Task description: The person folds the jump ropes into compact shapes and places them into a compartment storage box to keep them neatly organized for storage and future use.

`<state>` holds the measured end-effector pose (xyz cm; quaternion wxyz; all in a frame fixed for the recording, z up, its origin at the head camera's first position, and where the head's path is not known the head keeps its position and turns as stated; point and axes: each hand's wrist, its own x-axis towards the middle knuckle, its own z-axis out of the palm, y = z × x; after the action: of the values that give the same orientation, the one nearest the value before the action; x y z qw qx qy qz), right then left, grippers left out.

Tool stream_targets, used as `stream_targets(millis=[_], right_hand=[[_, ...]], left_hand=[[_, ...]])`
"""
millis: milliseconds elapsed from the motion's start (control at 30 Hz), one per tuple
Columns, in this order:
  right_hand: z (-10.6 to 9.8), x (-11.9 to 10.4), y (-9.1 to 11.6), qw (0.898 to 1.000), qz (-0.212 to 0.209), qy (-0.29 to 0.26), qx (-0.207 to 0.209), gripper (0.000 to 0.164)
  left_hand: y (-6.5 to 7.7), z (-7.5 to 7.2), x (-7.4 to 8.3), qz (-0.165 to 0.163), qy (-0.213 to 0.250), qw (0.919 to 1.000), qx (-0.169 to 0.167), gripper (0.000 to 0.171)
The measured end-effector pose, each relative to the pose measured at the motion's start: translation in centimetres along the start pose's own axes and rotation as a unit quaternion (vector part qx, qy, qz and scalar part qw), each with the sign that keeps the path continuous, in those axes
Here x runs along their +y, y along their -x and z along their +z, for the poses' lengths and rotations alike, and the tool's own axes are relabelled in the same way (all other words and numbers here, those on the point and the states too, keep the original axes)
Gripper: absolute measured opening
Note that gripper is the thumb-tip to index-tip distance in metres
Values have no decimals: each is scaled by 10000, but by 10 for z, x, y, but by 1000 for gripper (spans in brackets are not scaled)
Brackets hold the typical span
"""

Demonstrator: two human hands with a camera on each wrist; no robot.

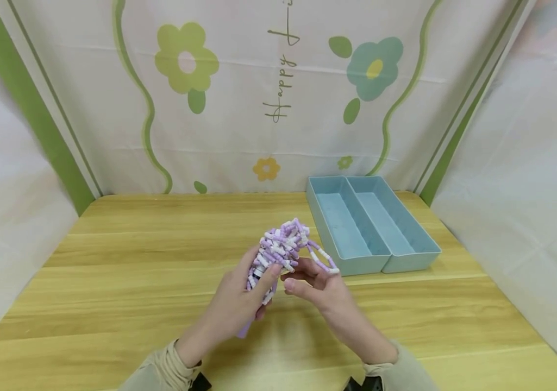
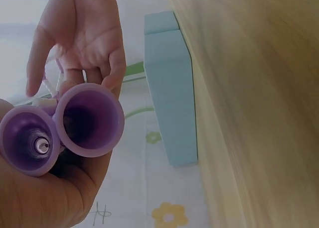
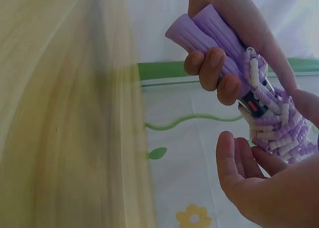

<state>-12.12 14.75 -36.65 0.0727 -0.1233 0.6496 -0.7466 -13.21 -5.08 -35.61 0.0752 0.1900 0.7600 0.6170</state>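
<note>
A beaded jump rope in purple and white is bundled up above the table, a little left of the boxes. My left hand grips it, thumb across the beads and fingers wrapped round the two purple handles. In the left wrist view the handles' hollow ends face the camera. Close to the bundle's right side is my right hand, its fingers loosely bent beneath the beads and its thumb apart from them. One loop of beads sticks out from the bundle over the back of this hand.
Two light blue boxes stand side by side at the back right of the wooden table. Behind the table hangs a white curtain with printed flowers, and more white cloth closes off both sides.
</note>
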Motion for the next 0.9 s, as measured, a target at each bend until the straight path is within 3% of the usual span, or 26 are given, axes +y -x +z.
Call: stream_targets(millis=[200, 400, 600, 900], right_hand=[[6, -1, 1, 9991, -84, -412, -11, 45], [12, -1, 1, 9946, -55, -1027, 149, 37], [16, -1, 3, 9904, 500, -1039, 768, 32], [20, 3, 3, 9939, 638, -549, 720, 46]], left_hand=[[2, 3, -1, 80, -44, 9999, 120, 51], [3, 5, -1, 175, -285, 9994, 87, 74], [4, 8, -2, 362, -668, 9969, 190, 96], [4, 8, -3, 255, -1025, 9936, 407, 116]])
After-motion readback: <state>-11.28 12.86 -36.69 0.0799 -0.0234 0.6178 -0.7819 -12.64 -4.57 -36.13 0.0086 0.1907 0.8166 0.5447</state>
